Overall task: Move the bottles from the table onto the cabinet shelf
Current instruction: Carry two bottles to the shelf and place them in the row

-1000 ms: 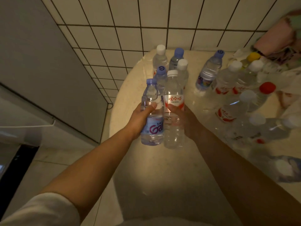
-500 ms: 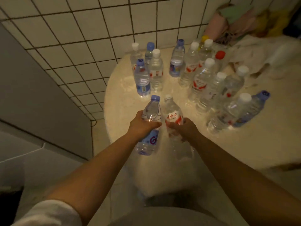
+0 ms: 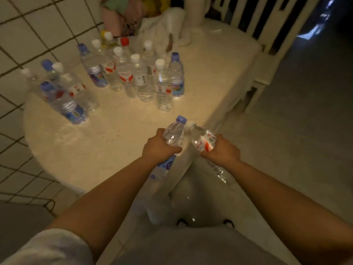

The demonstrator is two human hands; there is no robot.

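My left hand (image 3: 158,149) grips a clear blue-capped bottle (image 3: 173,133) by its upper body. My right hand (image 3: 222,152) grips a white-capped bottle with a red and white label (image 3: 204,141). Both bottles are lifted off the table, tilted, with their caps nearly touching above the table's near right edge. Several more water bottles (image 3: 143,79) stand on the round cream table (image 3: 114,134), and a smaller cluster (image 3: 66,98) stands at its left. The cabinet shelf is out of view.
A tiled wall (image 3: 28,35) runs behind and left of the table. Crumpled cloth and bags (image 3: 152,22) lie at the table's back. A white chair (image 3: 263,60) stands to the right, with open floor (image 3: 305,131) beyond it.
Both hands have pulled the two bottles back from the table's middle towards its near right edge. The view has swung right, so the tiled wall and bottles now sit further left.
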